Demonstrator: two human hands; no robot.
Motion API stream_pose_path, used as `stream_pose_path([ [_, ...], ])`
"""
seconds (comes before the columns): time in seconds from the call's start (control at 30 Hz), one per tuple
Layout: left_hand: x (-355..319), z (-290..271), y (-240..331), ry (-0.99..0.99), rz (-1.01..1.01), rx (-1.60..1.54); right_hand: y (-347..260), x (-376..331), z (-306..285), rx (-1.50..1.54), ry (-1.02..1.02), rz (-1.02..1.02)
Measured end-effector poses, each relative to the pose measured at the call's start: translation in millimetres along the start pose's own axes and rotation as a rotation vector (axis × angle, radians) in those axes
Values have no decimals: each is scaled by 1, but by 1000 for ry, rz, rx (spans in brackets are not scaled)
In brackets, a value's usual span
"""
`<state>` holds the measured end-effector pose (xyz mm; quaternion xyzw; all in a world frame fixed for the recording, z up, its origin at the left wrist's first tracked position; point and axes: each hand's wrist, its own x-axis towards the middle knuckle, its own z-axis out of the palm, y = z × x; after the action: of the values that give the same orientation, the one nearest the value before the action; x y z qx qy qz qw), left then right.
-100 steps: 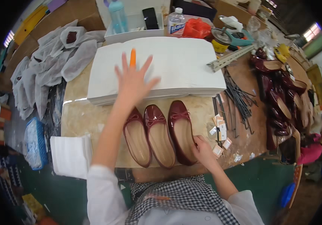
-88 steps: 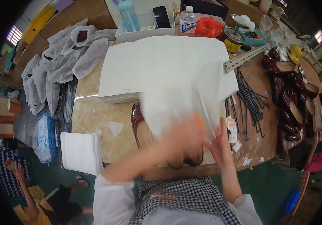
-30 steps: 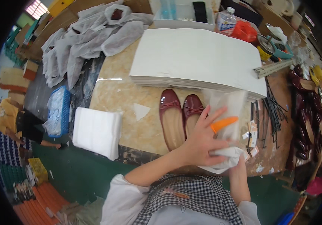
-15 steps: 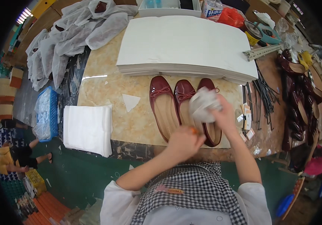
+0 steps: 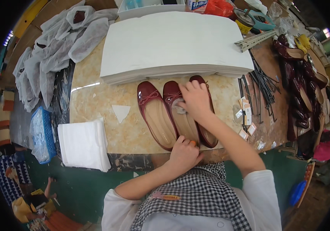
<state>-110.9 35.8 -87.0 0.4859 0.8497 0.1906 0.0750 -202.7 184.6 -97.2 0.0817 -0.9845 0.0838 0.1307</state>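
Three dark red patent ballet flats with bows lie side by side, toes pointing away: a left shoe (image 5: 158,119), a middle shoe (image 5: 187,127) and a right shoe (image 5: 210,139). My left hand (image 5: 185,154) is closed on the heel of the middle shoe. Over that shoe's front, my right hand (image 5: 198,101) has its fingers curled around a crumpled pale paper wad (image 5: 178,107). Part of the wad shows at the shoe's mouth; the rest is hidden by my hand and the toe. My right forearm covers part of the right shoe.
A thick stack of white sheets (image 5: 172,42) lies behind the shoes. Folded white sheets (image 5: 82,144) are at the left, near a paper scrap (image 5: 121,112). Wrapped shoes (image 5: 59,46) pile up far left. Tags (image 5: 246,111), black strips (image 5: 264,79) and more red shoes (image 5: 301,90) lie right.
My right hand has brought the paper wad down and left into the mouth of the middle shoe. My left hand has settled on its heel. The whole view has shifted slightly.
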Motion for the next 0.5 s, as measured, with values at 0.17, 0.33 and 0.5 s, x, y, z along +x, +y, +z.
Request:
stream_pose_path([
  [0.17, 57, -52, -44, 40, 26, 202, 4, -17, 15, 206, 82, 65],
  [0.33, 171, -104, -215, 668, -261, 535, 0, -66, -61, 501, 2, 87],
  [0.5, 171, -102, -175, 503, -285, 174, 15, -111, -81, 743, -66, 272],
])
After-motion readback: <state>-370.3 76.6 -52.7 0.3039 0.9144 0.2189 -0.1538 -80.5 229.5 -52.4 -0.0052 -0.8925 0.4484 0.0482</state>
